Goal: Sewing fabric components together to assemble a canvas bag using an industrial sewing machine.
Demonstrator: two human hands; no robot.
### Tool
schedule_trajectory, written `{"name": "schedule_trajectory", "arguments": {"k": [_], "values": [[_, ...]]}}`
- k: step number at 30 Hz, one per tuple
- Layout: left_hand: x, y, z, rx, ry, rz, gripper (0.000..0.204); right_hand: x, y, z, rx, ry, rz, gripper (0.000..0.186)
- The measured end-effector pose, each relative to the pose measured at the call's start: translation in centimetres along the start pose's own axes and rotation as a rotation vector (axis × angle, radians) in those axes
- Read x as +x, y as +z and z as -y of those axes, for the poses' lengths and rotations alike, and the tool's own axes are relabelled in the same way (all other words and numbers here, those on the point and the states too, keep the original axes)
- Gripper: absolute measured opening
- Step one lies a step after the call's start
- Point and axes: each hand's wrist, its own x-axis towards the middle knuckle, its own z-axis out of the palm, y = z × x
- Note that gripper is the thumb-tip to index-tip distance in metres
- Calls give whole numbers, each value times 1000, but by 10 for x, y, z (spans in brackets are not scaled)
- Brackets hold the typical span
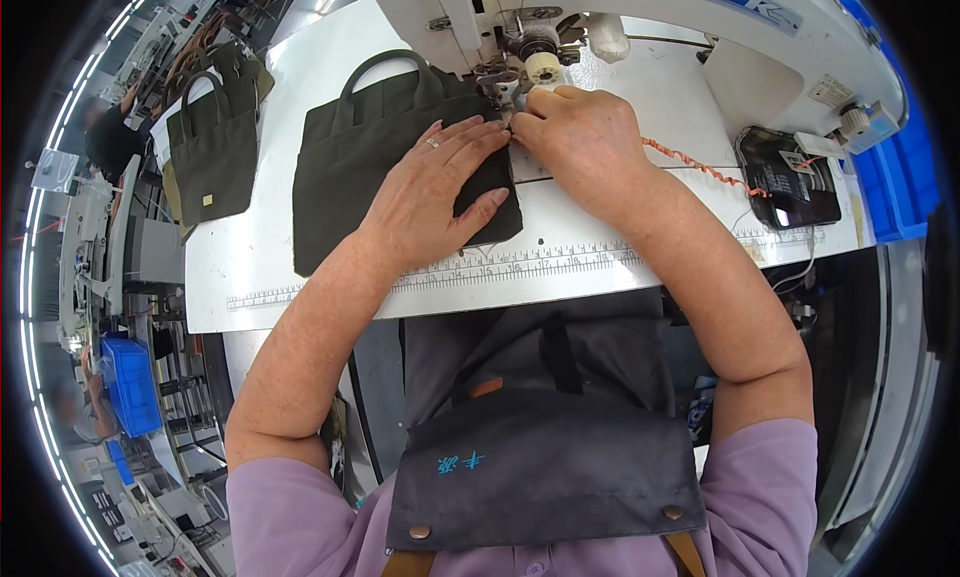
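A dark olive fabric bag (340, 207) with a loop handle lies under the head of a sewing machine (530, 62). My left hand (435, 192) rests flat on the bag's right part, fingers stretched toward the needle area, a ring on one finger. Just right of the bag's edge, my right hand (590, 142) has its fingers bent and pressed together by the presser foot; what they hold, if anything, is hidden.
More olive bags (215, 167) lie stacked at the left of the white worktable (600, 267). A black device (785, 207) with an orange coiled cord sits at the right, near a blue bin (890, 187). Two other people (112, 137) (90, 412) are at the far left.
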Motion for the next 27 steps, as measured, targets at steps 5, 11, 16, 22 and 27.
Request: {"name": "schedule_trajectory", "arguments": {"k": [5, 11, 16, 22, 27], "values": [[-2, -1, 3, 41, 31, 7, 50, -1, 0, 1, -41, -7, 9, 5], [-4, 0, 4, 26, 31, 9, 49, -5, -8, -4, 111, 143, 36, 14], [-5, 3, 4, 9, 17, -27, 49, -10, -15, -6, 320, 140, 120, 30], [-7, 2, 7, -73, -8, -52, 46, -7, -13, -4, 295, 44, 232, 49], [-3, 4, 13, -72, 7, -61, 46, -4, -11, 0, 253, 37, 226, 52]]}}
